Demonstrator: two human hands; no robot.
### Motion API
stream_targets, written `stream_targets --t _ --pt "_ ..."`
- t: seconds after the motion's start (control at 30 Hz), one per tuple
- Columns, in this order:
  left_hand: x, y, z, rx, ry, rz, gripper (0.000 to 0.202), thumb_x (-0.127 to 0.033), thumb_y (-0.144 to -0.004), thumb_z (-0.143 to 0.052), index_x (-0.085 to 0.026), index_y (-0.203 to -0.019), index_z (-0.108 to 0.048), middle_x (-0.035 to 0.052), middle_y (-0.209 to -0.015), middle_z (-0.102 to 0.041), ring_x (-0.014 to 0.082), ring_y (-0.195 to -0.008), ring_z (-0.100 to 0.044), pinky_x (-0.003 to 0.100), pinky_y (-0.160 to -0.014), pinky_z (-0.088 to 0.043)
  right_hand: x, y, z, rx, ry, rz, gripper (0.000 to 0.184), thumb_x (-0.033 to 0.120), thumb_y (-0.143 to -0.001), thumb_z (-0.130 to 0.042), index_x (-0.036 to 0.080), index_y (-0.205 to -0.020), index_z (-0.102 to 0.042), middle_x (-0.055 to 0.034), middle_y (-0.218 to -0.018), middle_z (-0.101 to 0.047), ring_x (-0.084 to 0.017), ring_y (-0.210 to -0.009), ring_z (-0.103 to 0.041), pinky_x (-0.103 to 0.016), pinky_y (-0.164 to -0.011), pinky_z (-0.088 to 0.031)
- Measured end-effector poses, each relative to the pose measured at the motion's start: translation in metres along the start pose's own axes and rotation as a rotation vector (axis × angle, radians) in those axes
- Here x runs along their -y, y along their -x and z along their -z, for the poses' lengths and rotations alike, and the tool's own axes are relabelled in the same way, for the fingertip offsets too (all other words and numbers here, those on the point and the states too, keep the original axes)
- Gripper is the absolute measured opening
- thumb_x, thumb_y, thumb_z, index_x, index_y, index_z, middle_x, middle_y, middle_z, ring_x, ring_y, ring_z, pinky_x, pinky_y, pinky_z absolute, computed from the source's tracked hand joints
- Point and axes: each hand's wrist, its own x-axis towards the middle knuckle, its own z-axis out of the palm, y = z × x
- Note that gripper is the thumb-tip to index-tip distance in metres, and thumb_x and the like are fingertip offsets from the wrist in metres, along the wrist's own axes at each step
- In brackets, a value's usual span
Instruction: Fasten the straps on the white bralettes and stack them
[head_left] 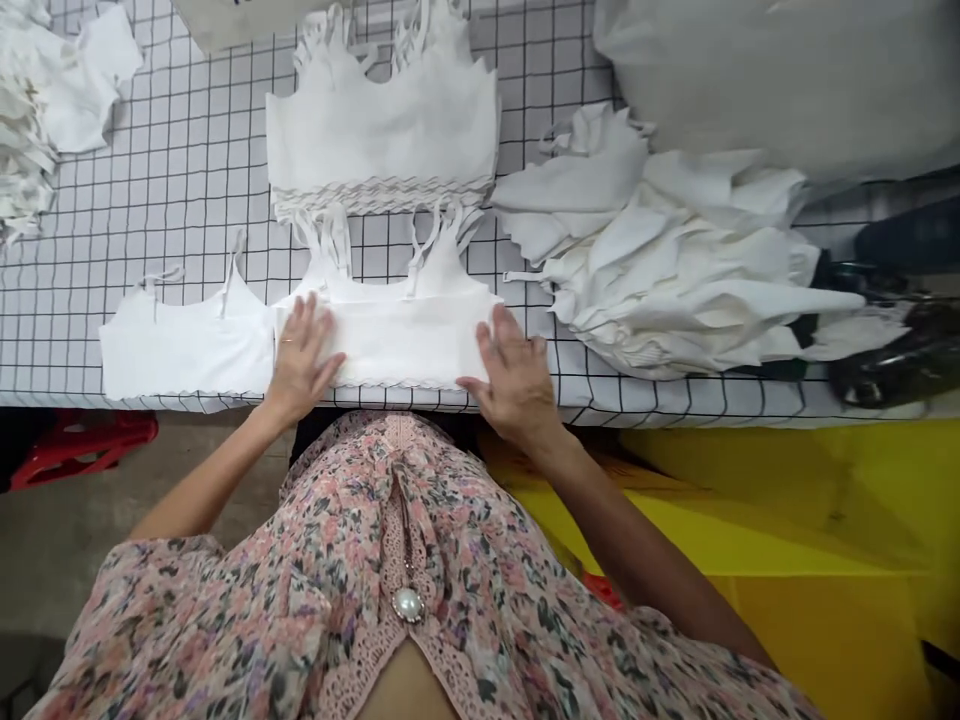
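A white strappy camisole (397,335) lies flat in front of me near the table's front edge, its straps pointing away and its wavy hem toward me. On its left end rests my left hand (301,358), fingers stretched out. My right hand (516,375) lies spread over its right end, slightly blurred. Neither hand grips anything. Another white camisole (187,345) lies flat to the left, meeting the first one's left edge. Just beyond, a neat stack of white camisoles (382,135) shows several layered wavy hems.
A crumpled heap of white garments (675,250) lies to the right. More loose white pieces (60,90) are at the far left. A large pale bag (772,80) sits at the back right of the checked tablecloth (202,140). Below the edge are a yellow box (750,530) and red stool (86,445).
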Motion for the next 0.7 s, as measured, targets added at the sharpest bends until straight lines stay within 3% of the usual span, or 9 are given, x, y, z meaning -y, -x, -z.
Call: stream_targets --t 0.07,0.13,0.2,0.27,0.37,0.5,0.6,0.7 --pt "0.001 0.015 0.015 -0.130 0.123 0.134 0.069 -0.055 -0.103 -0.062 -0.031 -0.166 -0.045 0.0138 -0.175 -0.040 0.0341 -0.165 -0.038 0.060 -0.134 -0.038 -0.008 0.004 0.014 -0.086 -0.139 -0.212 0.069 0.058 -0.109 -0.045 0.010 -0.159 -0.054 -0.0270 -0.153 -0.063 -0.039 -0.138 -0.066 -0.058 -0.115 -0.055" --pt "0.005 0.027 0.033 -0.187 0.278 0.319 0.074 -0.056 -0.093 -0.074 -0.026 -0.158 -0.053 0.0171 -0.165 -0.049 0.0335 -0.149 -0.056 0.053 -0.119 -0.054 -0.016 -0.001 0.027 -0.080 -0.354 -0.442 0.063 0.060 -0.102 -0.059 0.013 -0.145 -0.063 -0.0205 -0.126 -0.076 -0.029 -0.095 -0.079 -0.043 -0.082 -0.068" --pt "0.010 0.031 0.050 -0.159 0.436 0.520 0.077 -0.054 -0.082 -0.083 -0.021 -0.148 -0.061 0.0180 -0.152 -0.059 0.0319 -0.135 -0.064 0.047 -0.109 -0.059 -0.022 -0.014 0.036 0.013 -0.592 -0.617 0.059 0.060 -0.091 -0.075 0.016 -0.129 -0.067 -0.0143 -0.110 -0.076 -0.021 -0.067 -0.074 -0.031 -0.049 -0.058" --pt "0.012 0.027 0.063 -0.107 0.549 0.677 0.074 -0.049 -0.075 -0.088 -0.016 -0.137 -0.067 0.0161 -0.138 -0.067 0.0290 -0.125 -0.068 0.043 -0.106 -0.058 -0.025 -0.030 0.040 0.129 -0.777 -0.720 0.053 0.056 -0.082 -0.086 0.017 -0.112 -0.066 -0.0114 -0.101 -0.074 -0.019 -0.061 -0.071 -0.027 -0.036 -0.049" --pt "0.012 0.013 0.073 -0.082 0.620 0.761 0.057 -0.038 -0.070 -0.091 -0.015 -0.119 -0.072 0.0114 -0.120 -0.073 0.0228 -0.109 -0.070 0.039 -0.099 -0.058 -0.017 -0.052 0.040 0.174 -0.808 -0.764 0.047 0.045 -0.077 -0.092 0.021 -0.100 -0.059 -0.0041 -0.083 -0.070 -0.019 -0.056 -0.069 -0.027 -0.034 -0.048" --pt "0.013 -0.005 0.071 -0.086 0.665 0.771 0.033 -0.029 -0.070 -0.092 -0.017 -0.092 -0.071 0.0067 -0.099 -0.072 0.0198 -0.095 -0.069 0.037 -0.089 -0.057 0.007 -0.066 0.040 0.153 -0.483 -0.648 0.031 0.032 -0.083 -0.087 0.021 -0.090 -0.059 0.0039 -0.060 -0.062 -0.014 -0.039 -0.055 -0.024 -0.036 -0.040" --pt "0.014 -0.010 0.068 -0.078 0.696 0.790 0.035 -0.027 -0.068 -0.096 -0.016 -0.091 -0.072 0.0073 -0.092 -0.072 0.0208 -0.090 -0.070 0.042 -0.093 -0.057 0.014 -0.068 0.043 0.224 -0.400 -0.598 0.013 0.015 -0.089 -0.071 0.019 -0.081 -0.062 0.0045 -0.048 -0.057 -0.013 -0.035 -0.053 -0.024 -0.043 -0.042" --pt "0.014 -0.010 0.072 -0.012 0.735 0.800 0.035 -0.026 -0.069 -0.099 -0.014 -0.090 -0.074 0.0102 -0.088 -0.074 0.0233 -0.087 -0.072 0.047 -0.097 -0.056 0.008 -0.066 0.046 0.229 -0.428 -0.615 0.015 0.005 -0.084 -0.065 0.018 -0.077 -0.062 0.0043 -0.046 -0.057 -0.013 -0.034 -0.053 -0.022 -0.042 -0.040"
